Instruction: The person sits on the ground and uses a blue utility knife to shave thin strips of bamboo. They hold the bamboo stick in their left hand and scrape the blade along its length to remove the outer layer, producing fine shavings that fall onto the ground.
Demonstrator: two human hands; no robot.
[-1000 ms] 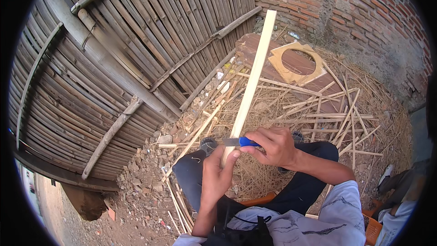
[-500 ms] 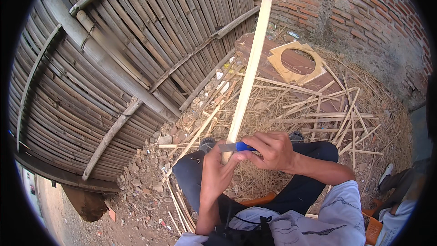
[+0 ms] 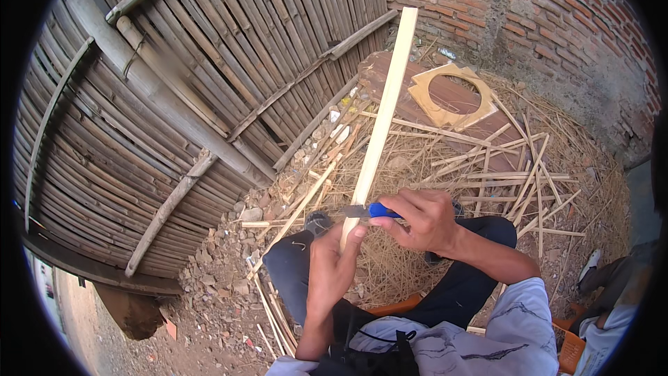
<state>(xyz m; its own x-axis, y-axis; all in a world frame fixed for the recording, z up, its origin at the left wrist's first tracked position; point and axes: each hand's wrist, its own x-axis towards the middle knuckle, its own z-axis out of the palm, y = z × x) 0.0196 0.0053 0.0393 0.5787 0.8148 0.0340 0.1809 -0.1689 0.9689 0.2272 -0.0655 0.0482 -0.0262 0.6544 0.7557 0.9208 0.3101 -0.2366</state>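
A long, pale bamboo strip (image 3: 383,118) slants up and away from me over the straw. Its near end is gripped by my left hand (image 3: 330,261), the thumb lying along it. My right hand (image 3: 426,221) is closed around the blue handle of a utility knife (image 3: 380,210). The grey blade points left and lies across the strip, just beyond my left thumb. Both hands are above my bent legs.
Cut strips (image 3: 536,181) lie scattered on straw to the right. A board with a round hole (image 3: 426,97) rests on a brown panel (image 3: 383,73). A bamboo fence (image 3: 229,49) stands left, a brick wall (image 3: 557,21) behind. Another person's leg (image 3: 605,275) shows at right.
My right hand and the knife have moved a little away from me along the strip, parting from my left thumb. The strip's far end has dropped slightly toward me.
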